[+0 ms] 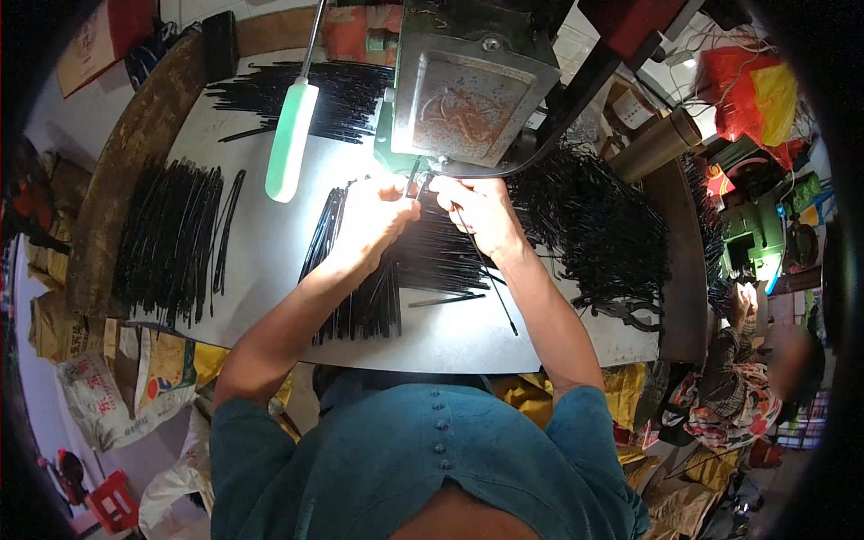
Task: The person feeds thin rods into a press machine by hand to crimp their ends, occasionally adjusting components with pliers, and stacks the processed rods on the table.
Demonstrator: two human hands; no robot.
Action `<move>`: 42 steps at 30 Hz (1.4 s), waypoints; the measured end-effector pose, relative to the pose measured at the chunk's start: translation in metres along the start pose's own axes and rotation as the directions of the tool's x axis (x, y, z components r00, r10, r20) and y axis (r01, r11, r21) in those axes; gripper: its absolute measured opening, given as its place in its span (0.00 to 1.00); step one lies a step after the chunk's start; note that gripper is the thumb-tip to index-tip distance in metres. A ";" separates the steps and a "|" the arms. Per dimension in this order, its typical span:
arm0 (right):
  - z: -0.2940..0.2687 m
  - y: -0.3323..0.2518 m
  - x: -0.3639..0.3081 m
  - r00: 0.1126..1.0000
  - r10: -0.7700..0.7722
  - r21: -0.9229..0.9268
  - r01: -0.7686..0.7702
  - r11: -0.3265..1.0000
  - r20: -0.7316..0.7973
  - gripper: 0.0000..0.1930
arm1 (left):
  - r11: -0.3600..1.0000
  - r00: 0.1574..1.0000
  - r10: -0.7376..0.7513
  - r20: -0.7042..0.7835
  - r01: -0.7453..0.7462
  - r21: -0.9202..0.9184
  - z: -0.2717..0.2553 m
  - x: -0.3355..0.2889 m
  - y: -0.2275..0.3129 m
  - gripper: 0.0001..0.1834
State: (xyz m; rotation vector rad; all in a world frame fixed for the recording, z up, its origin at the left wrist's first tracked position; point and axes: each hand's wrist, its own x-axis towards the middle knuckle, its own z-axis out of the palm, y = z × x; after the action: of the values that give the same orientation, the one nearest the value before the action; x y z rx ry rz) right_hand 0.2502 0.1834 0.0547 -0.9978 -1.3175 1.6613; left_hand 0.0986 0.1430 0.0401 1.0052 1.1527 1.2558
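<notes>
Both my hands are at the front of a green bench machine (477, 99), under its grey metal plate. My left hand (382, 216) pinches the end of a thin black strip (412, 178) in bright light. Beside it, my right hand (486, 211) is closed on a thin black rod (487, 270) that slants down toward the table's near edge. Glare and my fingers hide where the pieces meet the machine. Under my wrists lie a bundle of black rods (360, 301) and a crosswise bundle of black rods (441, 256).
A lever with a pale green handle (292, 139) hangs left of the machine. More black rods (175, 243) lie at the left, far side and right pile (594, 225). Pliers (630, 313) rest near the right edge. A wooden rim (126, 171) borders the table. Another person (733, 396) sits at the right.
</notes>
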 end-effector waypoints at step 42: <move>0.003 0.005 -0.013 0.999 0.036 0.134 -0.039 0.990 0.026 0.05 | 0.992 0.985 -0.128 0.112 0.128 0.006 -0.008 -0.013 0.007 0.08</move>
State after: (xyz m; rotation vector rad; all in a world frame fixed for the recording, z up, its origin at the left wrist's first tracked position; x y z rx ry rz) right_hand 0.2523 0.1698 0.0513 -0.9308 -1.1907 1.7703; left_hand 0.0897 0.1299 0.0465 0.9728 1.1109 1.0852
